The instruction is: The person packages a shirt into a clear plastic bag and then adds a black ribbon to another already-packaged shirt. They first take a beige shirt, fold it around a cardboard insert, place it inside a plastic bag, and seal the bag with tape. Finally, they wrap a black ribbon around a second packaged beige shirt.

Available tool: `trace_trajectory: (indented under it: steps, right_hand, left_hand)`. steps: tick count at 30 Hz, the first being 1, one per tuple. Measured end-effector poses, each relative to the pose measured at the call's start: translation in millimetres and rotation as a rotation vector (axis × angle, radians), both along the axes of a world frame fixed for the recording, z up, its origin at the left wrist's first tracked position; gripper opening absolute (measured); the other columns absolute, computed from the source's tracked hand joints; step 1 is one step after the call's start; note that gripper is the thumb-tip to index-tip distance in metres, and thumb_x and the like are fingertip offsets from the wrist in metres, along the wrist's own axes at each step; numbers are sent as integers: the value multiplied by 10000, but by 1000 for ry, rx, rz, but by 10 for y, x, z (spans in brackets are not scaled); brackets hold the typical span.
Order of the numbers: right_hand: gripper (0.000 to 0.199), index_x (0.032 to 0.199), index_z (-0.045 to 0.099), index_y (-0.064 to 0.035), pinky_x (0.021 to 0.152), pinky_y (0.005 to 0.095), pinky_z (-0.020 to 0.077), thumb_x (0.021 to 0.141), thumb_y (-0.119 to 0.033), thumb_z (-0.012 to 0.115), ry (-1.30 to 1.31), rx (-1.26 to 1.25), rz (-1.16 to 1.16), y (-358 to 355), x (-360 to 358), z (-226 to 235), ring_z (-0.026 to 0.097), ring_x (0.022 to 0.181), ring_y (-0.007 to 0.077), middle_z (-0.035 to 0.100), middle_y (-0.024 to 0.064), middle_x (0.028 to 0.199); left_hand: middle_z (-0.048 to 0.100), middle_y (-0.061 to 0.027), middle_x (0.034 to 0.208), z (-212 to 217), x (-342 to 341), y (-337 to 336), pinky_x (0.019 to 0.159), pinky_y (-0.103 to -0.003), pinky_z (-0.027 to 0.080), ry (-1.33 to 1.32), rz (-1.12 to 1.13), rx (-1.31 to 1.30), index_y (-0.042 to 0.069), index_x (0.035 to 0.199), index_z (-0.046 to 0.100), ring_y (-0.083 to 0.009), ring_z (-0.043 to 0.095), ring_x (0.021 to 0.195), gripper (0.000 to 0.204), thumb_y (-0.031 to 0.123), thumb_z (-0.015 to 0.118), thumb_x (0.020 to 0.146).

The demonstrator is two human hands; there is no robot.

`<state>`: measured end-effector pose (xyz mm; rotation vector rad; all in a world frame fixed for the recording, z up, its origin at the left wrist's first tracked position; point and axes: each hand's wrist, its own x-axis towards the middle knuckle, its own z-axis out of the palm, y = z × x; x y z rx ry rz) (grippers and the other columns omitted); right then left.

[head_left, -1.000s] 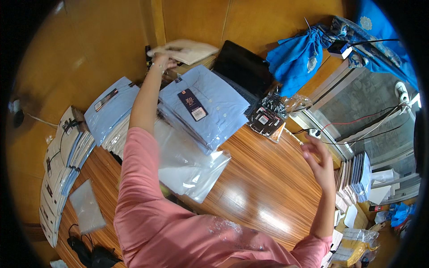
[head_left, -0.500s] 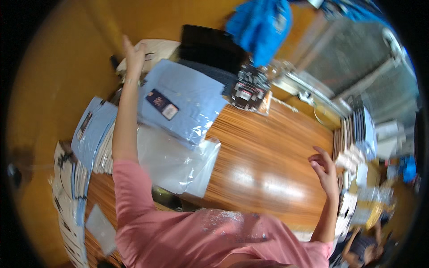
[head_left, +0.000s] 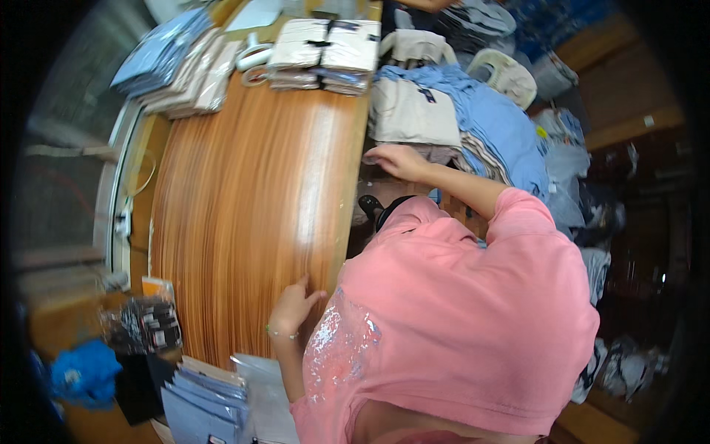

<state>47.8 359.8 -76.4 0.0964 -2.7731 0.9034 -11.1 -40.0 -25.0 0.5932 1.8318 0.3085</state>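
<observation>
Wood-grained and glossy, the tabletop [head_left: 244, 214] runs away from me on my left, bare across most of its middle. My right hand [head_left: 399, 163] hangs just past its edge, palm down, the fingers close together and loosely bent; I cannot tell whether they pinch anything or touch the cloth beside them. My left hand [head_left: 292, 305] is near the tabletop's near edge, thumb and fingers apart, with nothing in it.

Nearest my right hand is a folded cream shirt [head_left: 416, 111], lying flat on top of a pile off the tabletop's side. I judge it light and soft, likely to sag or lose its folds if lifted by one corner; a flat hold under both sides, or under the near folded edge with a thumb on top, should suit it best. It lies just beyond my knuckles, its near edge almost at my hand, and well apart from my left hand.

Loose blue cloth [head_left: 506, 133] spills along the shirt's right side. Farther out, wrapped cream garments [head_left: 299, 44] sit in stacks at the tabletop's far end, with blue packets [head_left: 166, 48] to their left. Behind my left hand lie clear plastic bags [head_left: 268, 392] and a blue shirt stack [head_left: 203, 411].
</observation>
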Motion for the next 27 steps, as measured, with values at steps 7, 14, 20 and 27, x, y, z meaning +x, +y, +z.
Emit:
trace_trajectory:
  steps: [7,14,20,27]
  right_hand:
    - [342,1062,597,-45,727,372,490,765,-215,618,-782,-122,-381,2480,1379,-1220,619,831,319,642,177,934]
    - [240,914,639,14,614,332,495,772,-179,621,-524,-166,-502,3779,851,-2312,637,670,220,656,153,789]
    - [253,738,654,-8,645,403,503,753,-260,647,-647,-349,-1032,3851,-342,-2913,635,665,301,637,161,697]
    - [249,770,633,-15,710,433,483,755,-262,664,-355,-257,-1099,3827,-457,-2760,611,817,326,624,146,861]
  left_hand:
    - [428,-209,1329,461,-33,2150,1025,-400,323,421,-267,578,20,1359,340,-363,399,1228,637,260,615,837]
    - [497,-238,1241,-507,-630,4590,953,-434,383,268,-436,629,27,1282,443,-383,470,1153,552,335,588,847]
    - [604,-208,1018,-2266,-1122,6737,811,-429,457,397,-660,216,-9,960,613,-343,577,929,230,122,570,777]
    - [614,-129,875,-3089,-976,7194,742,-387,474,647,-321,540,56,874,605,-293,585,866,158,98,650,729]
